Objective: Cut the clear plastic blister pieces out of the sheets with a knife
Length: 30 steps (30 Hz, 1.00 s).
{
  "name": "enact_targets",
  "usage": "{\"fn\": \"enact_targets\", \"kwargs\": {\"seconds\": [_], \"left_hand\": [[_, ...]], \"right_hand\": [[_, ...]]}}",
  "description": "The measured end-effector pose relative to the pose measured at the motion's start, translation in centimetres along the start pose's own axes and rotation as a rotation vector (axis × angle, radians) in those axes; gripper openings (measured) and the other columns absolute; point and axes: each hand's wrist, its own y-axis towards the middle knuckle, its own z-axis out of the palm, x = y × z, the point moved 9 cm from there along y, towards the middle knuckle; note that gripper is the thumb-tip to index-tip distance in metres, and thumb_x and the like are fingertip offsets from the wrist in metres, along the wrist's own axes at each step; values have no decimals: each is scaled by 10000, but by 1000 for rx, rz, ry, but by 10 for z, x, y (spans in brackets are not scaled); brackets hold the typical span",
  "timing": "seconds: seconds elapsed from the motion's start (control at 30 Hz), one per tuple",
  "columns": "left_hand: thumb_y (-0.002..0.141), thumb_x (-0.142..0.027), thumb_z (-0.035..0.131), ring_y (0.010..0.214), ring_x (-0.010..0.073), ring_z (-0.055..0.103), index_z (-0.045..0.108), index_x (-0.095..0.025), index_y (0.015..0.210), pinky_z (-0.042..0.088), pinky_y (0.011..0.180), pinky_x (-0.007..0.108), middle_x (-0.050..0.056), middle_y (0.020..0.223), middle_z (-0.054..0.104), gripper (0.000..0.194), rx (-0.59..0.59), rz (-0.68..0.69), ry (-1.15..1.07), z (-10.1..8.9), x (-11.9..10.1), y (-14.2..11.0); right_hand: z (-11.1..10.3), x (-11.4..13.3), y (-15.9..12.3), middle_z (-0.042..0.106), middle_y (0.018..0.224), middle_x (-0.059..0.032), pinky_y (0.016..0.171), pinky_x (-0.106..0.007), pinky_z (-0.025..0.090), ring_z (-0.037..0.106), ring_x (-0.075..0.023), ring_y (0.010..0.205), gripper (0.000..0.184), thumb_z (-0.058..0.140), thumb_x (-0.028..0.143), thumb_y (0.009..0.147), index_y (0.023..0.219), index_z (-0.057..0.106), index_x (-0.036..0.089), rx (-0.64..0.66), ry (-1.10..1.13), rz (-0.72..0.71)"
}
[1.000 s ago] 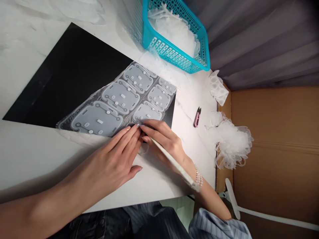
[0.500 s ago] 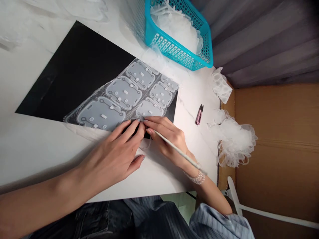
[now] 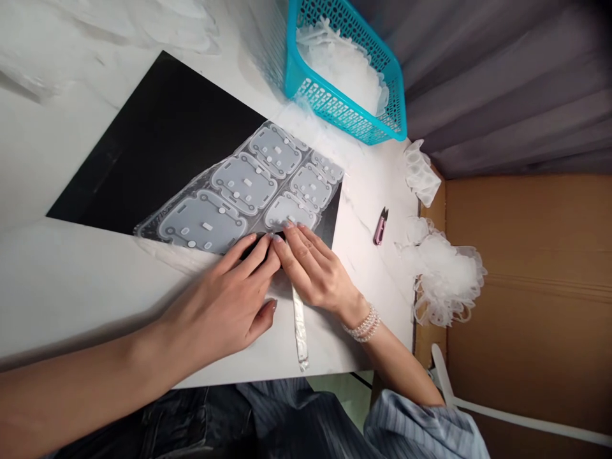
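Observation:
My left hand (image 3: 222,296) lies over the lower edge of a clear plastic sheet of grey-white moulded pieces (image 3: 203,220), fingers spread and thumb apart. My right hand (image 3: 318,264) is beside it, its fingers stretched together across one moulded piece, fingertips by the left index finger. From beneath this hand a slim tool with a white, film-wrapped handle (image 3: 300,331) sticks out toward the table's front edge; its tip and my right thumb are hidden. Under the sheet lies a black mat (image 3: 157,134).
A turquoise basket (image 3: 347,118) of translucent white pieces (image 3: 342,70) stands at the back. Pink-handled thread snips (image 3: 380,227) lie to the right. Piles of translucent pieces (image 3: 449,274) sit by the cardboard (image 3: 530,255). More clear plastic (image 3: 157,25) lies at the upper left.
My right hand has gone from a pen-like grip to flat, stretched fingers on the sheet. The tool's handle has swung from along the forearm to toward the front edge. My left hand stays.

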Motion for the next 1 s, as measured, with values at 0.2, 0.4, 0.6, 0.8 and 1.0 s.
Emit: {"fn": "enact_targets", "kwargs": {"seconds": [0.2, 0.4, 0.6, 0.8, 1.0], "left_hand": [[923, -284, 458, 1299, 387, 537, 564, 90, 1356, 364, 1160, 495, 262, 1401, 608, 582, 17, -11, -31, -1, 1, 0], [931, -309, 461, 1373, 402, 473, 553, 66, 1379, 286, 1216, 518, 254, 1475, 549, 591, -4, -70, -95, 10, 4, -7], [937, -302, 468, 1353, 382, 495, 557, 41, 1377, 275, 1216, 500, 226, 1461, 572, 565, -47, -94, -145, 14, 6, -10], [973, -282, 471, 1280, 292, 533, 533, -69, 1370, 395, 1093, 424, 162, 1344, 632, 455, -89, -96, -281, -14, 18, -2], [979, -269, 436, 1174, 258, 596, 593, -139, 1238, 490, 977, 412, 115, 1209, 672, 329, -122, -246, -443, -35, 38, 36]], "right_hand": [[-43, -89, -17, 718, 1286, -64, 1097, -483, 557, 676, -247, 1230, 278, 518, 247, 1026, 1262, 666, 259, -443, 554, 594], [-17, -153, -33, 799, 958, -39, 961, -427, 628, 792, -204, 883, 292, 653, 466, 935, 1090, 677, 221, -534, 1201, 1008], [-24, -153, -39, 804, 964, -32, 966, -424, 625, 793, -198, 893, 269, 674, 457, 919, 1055, 672, 225, -558, 1289, 1013], [-38, -113, -26, 793, 1045, -51, 1013, -439, 606, 769, -213, 1018, 208, 657, 392, 951, 1043, 722, 218, -483, 1269, 896], [-38, -93, -17, 766, 1143, -77, 990, -438, 622, 745, -222, 1077, 222, 659, 408, 949, 1042, 733, 221, -439, 1243, 857]]}}
